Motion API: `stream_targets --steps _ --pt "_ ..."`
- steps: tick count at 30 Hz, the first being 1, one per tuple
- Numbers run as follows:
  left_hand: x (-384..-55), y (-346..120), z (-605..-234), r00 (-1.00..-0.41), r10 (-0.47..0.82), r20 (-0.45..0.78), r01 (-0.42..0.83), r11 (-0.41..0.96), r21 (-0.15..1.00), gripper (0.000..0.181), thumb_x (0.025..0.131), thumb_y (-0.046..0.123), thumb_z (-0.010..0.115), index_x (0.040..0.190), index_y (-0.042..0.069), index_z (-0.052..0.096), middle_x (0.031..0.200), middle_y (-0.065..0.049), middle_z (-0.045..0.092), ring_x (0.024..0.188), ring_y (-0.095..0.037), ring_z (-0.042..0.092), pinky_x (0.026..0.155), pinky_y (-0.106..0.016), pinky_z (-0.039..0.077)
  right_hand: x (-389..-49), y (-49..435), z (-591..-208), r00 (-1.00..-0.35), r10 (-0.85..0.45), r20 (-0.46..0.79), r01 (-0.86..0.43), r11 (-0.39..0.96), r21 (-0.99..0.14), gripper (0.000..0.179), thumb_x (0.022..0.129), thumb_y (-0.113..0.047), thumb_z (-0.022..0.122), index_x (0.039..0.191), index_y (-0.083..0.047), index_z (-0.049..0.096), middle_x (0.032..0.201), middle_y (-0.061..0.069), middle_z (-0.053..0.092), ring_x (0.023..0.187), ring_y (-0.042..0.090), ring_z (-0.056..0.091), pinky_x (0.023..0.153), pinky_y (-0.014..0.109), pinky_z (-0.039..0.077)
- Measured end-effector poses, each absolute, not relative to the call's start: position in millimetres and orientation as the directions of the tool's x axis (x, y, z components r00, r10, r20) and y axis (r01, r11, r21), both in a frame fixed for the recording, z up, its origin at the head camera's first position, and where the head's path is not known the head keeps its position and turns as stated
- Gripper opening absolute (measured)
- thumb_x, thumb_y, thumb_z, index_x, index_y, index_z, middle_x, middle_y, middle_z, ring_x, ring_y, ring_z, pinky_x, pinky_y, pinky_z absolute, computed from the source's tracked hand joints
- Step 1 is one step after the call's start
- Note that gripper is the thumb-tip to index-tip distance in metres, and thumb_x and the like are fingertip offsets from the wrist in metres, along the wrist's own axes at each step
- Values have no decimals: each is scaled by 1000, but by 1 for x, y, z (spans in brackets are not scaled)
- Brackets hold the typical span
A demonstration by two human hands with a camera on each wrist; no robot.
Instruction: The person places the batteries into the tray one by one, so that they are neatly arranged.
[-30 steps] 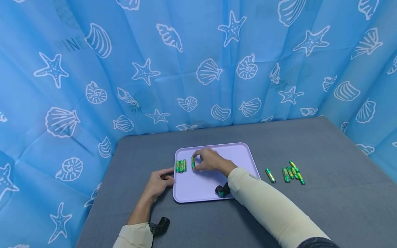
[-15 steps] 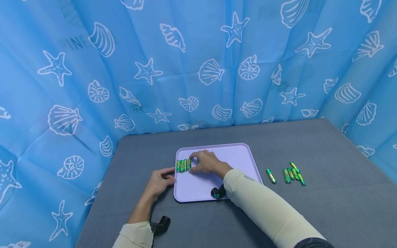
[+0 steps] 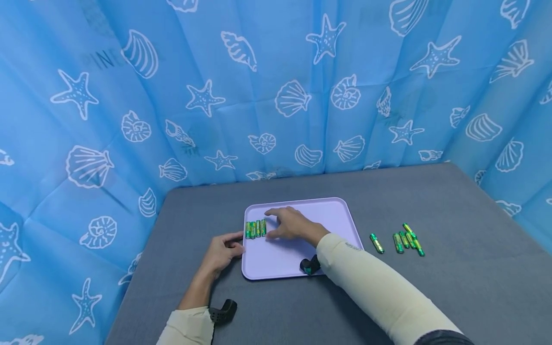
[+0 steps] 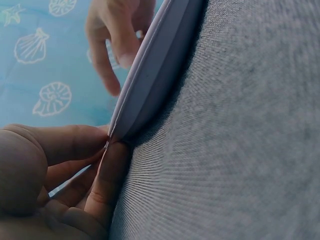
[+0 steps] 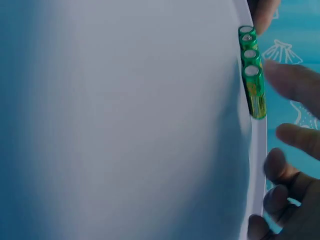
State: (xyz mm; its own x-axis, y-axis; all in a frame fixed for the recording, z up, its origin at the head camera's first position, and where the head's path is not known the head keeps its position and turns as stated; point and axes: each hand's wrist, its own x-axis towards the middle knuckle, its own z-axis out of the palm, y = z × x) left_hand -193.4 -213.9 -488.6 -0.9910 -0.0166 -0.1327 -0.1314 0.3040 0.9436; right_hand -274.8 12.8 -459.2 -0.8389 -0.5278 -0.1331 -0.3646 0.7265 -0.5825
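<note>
A lilac tray (image 3: pixel 321 213) lies on the table. Several green-and-yellow batteries (image 3: pixel 258 228) lie side by side in a row at its left end; in the right wrist view the nearest battery (image 5: pixel 256 92) shows its flat end. Just to the right of this row is my right hand (image 3: pixel 292 224), over the tray, its thumb and fingers spread apart and holding nothing. My left hand (image 3: pixel 220 254) is at the tray's left edge. Seen from the left wrist, its thumb and fingers (image 4: pixel 102 187) pinch the tray rim (image 4: pixel 142 65).
To the right of the tray, a single battery (image 3: pixel 376 243) lies on the grey table (image 3: pixel 310 311). Farther right is a loose cluster of several batteries (image 3: pixel 407 239). A blue shell-print curtain (image 3: pixel 267 115) hangs behind the table and at its sides.
My right hand has carried a battery left to the end of the row, then let go of it and moved slightly away. The left hand has stayed at the tray edge.
</note>
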Motion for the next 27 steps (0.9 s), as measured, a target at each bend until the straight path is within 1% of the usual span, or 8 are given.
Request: stream_targets --steps 3,5,7,10,13,18,22,27 --pt "-194 -214 -489 -991 -25 -133 -134 304 943 45 77 -11 68 122 -4 64 78 -8 61 71 -17 56 58 -26 45 -272 20 -451 -835 -541 -104 -385 708 -592 69 78 -38 80 139 -18 54 108 3 60 95 17 55 76 36 46" --pt "-195 -214 -489 -991 -26 -132 -133 308 942 45 77 -11 69 122 -4 64 78 -7 61 72 -17 56 59 -26 45 -270 26 -444 -832 -549 -81 -396 691 -605 69 78 -37 79 139 -17 53 109 5 60 94 17 54 75 35 46" --pt "-195 -214 -490 -991 -25 -130 -131 310 942 45 77 -11 69 122 -4 64 78 -7 61 72 -18 55 59 -27 45 -266 33 -436 -830 -555 -58 -405 671 -622 69 79 -36 79 139 -16 53 109 8 60 94 18 54 74 35 46" --pt "-195 -214 -491 -992 -24 -127 -128 313 941 45 77 -11 68 122 -4 64 78 -7 61 72 -18 55 59 -27 45 -259 45 -425 -826 -563 -16 -429 648 -629 68 79 -36 79 138 -16 54 105 10 60 91 21 53 71 36 45" --pt "-194 -214 -491 -992 -25 -126 -127 316 940 45 77 -11 69 122 -4 64 79 -7 61 73 -18 55 59 -27 45 -253 60 -417 -825 -565 29 -456 633 -625 66 79 -36 79 137 -16 55 98 8 58 89 25 50 67 37 43" --pt "-194 -214 -490 -992 -30 -126 -129 316 940 45 78 -11 69 122 -4 64 81 -9 62 74 -18 56 60 -27 45 -243 85 -406 -846 -525 90 -459 633 -624 64 79 -36 79 136 -17 56 91 1 54 89 28 50 65 37 42" --pt "-194 -214 -490 -992 -31 -123 -126 313 941 45 78 -12 69 122 -4 64 79 -8 62 73 -18 56 60 -27 45 -235 106 -399 -854 -499 146 -475 637 -607 64 79 -35 79 135 -15 57 88 0 52 84 23 47 63 37 40" --pt "-194 -214 -491 -992 -32 -125 -129 313 941 45 78 -11 69 122 -4 64 79 -8 62 73 -18 56 60 -26 46 -228 132 -392 -856 -472 211 -498 644 -581 64 78 -32 81 134 -12 58 86 0 50 83 21 44 64 38 39"
